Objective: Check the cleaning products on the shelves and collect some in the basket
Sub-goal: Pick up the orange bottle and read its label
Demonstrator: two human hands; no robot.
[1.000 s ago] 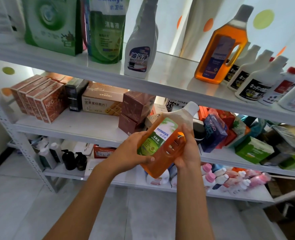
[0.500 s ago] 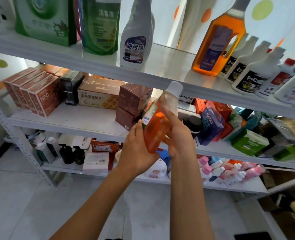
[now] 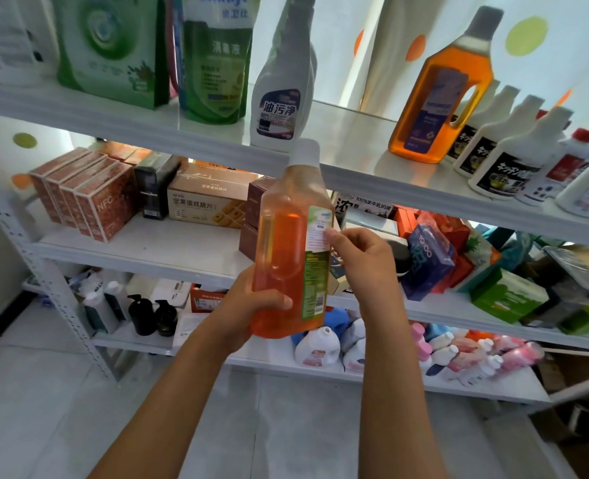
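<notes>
Orange bottle (image 3: 287, 250) being held upright in front of the shelves (image 3: 424, 188) — likely for reading. Left hand (image 3: 251, 302) gripping low, taking the weight. Right hand (image 3: 358, 261) fingers pinching the label's edge — probably turning it.

White metal shelving (image 3: 54, 292), pale tiled floor (image 3: 27, 409), dotted wall (image 3: 524, 36), bright light.

The left hand (image 3: 251, 305) is gripping the base of an upright orange bottle (image 3: 286, 257) before the shelves (image 3: 407, 188). The right hand (image 3: 362, 261) is pinching its label (image 3: 317, 257), at the bottle's right side.
</notes>
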